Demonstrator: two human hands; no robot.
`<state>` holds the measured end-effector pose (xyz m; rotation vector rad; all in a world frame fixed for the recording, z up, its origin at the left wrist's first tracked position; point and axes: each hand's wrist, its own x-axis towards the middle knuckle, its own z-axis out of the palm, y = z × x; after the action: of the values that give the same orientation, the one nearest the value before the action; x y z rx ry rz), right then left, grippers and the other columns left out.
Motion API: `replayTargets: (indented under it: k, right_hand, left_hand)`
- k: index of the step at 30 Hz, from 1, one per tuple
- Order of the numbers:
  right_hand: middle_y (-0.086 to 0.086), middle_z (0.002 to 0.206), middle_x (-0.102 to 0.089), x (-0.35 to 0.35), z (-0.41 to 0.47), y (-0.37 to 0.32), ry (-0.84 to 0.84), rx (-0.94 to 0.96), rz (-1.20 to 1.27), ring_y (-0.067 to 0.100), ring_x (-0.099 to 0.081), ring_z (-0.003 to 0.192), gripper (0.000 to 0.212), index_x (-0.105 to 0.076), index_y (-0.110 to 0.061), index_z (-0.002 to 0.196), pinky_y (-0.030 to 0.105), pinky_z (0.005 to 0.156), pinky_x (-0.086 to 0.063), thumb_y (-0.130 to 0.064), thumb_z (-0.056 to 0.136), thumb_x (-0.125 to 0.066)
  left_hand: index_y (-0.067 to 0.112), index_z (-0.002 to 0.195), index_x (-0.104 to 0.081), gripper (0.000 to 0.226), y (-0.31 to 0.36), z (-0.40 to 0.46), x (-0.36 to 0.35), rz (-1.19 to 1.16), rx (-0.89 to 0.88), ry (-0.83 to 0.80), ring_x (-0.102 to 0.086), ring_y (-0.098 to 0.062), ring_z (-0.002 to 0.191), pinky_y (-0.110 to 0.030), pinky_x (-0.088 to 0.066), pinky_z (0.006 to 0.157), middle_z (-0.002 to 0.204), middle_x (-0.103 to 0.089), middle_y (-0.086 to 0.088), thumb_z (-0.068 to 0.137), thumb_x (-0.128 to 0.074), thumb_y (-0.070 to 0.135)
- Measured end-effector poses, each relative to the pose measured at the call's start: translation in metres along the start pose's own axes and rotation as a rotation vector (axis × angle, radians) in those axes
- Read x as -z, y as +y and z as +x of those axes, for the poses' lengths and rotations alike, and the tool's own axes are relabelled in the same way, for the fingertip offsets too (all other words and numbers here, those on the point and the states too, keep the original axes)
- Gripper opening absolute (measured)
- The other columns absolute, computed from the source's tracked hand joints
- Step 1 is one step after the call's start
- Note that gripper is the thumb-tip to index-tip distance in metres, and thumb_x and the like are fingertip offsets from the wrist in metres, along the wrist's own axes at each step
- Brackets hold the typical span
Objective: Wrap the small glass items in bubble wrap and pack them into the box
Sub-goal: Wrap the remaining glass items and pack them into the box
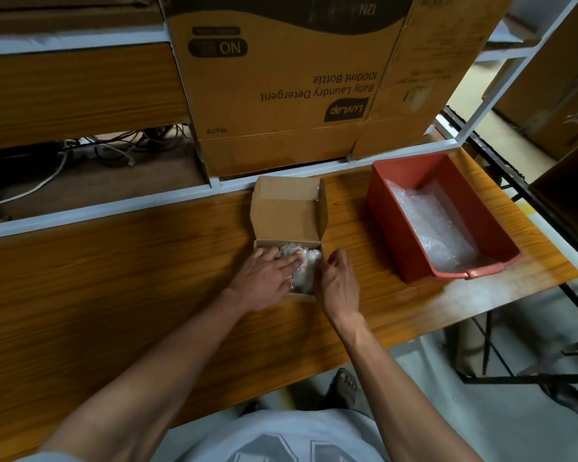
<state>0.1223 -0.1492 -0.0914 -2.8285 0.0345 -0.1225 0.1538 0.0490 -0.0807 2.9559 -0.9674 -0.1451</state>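
Small cardboard box [289, 225] sits on the wooden table [114, 278], lid flap open and standing up at the far side. Bubble-wrapped bundle [306, 265] lies inside the box. Left hand [266, 275] lies flat over the box's left part, fingers straight, pressing down on the wrap. Right hand [336, 281] is at the box's right edge, fingers bent inward toward the bundle; can't tell if they pinch the wrap. Right of the box, apart from it: red plastic bin [397, 215] w/ loose bubble wrap [427, 225] in it. Behind the box: big detergent carton [281, 95] on the shelf.
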Motion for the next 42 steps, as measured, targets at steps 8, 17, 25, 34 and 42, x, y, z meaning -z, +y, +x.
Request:
replayTargets:
  k: [8,17,25,34,42]
  right_hand:
    - [0.006,0.117,-0.040,-0.001,-0.009,-0.009,-0.080,-0.090,-0.039,0.027,-0.045,0.102,0.013,-0.061,-0.019,0.114,0.044,0.077,-0.054,-0.025,0.102,-0.059]
    - [0.020,0.165,-0.025,0.000,-0.017,-0.007,-0.167,-0.090,-0.151,0.044,-0.034,0.137,0.058,-0.030,-0.033,0.164,0.055,0.104,-0.042,-0.052,0.109,-0.032]
    - [0.014,0.175,0.001,0.013,0.003,-0.010,-0.407,-0.096,-0.284,0.046,-0.010,0.155,0.058,-0.018,-0.037,0.167,0.055,0.116,-0.026,-0.053,0.111,-0.017]
    - [0.012,0.176,0.010,0.019,-0.008,-0.009,-0.412,-0.076,-0.206,0.047,-0.004,0.158,0.061,-0.011,-0.039,0.168,0.057,0.119,-0.023,-0.059,0.110,-0.017]
    - [0.011,0.176,0.003,0.024,-0.001,-0.014,-0.402,-0.085,-0.164,0.047,-0.006,0.157,0.055,-0.042,-0.039,0.158,0.058,0.118,-0.025,-0.057,0.110,-0.021]
  left_hand:
    - [0.030,0.166,-0.029,0.060,0.002,-0.002,0.004,-0.014,0.008,0.005,-0.043,-0.020,0.133,-0.044,-0.036,0.111,0.173,-0.025,0.012,0.109,-0.036,0.047]
    - [0.030,0.166,-0.030,0.059,0.004,-0.002,0.002,-0.005,0.020,0.014,-0.044,-0.021,0.133,-0.044,-0.038,0.110,0.171,-0.029,0.012,0.109,-0.034,0.046]
    - [0.031,0.166,-0.028,0.060,0.003,0.000,0.002,0.001,0.024,-0.008,-0.044,-0.020,0.131,-0.042,-0.039,0.107,0.171,-0.029,0.013,0.108,-0.034,0.047]
    - [0.033,0.166,-0.027,0.061,0.003,-0.002,-0.001,-0.022,0.032,-0.012,-0.042,-0.019,0.132,-0.042,-0.038,0.109,0.172,-0.027,0.014,0.108,-0.034,0.047]
    - [0.032,0.166,-0.029,0.062,0.004,-0.002,0.000,-0.040,0.038,0.000,-0.043,-0.020,0.132,-0.043,-0.039,0.109,0.171,-0.029,0.013,0.106,-0.038,0.046]
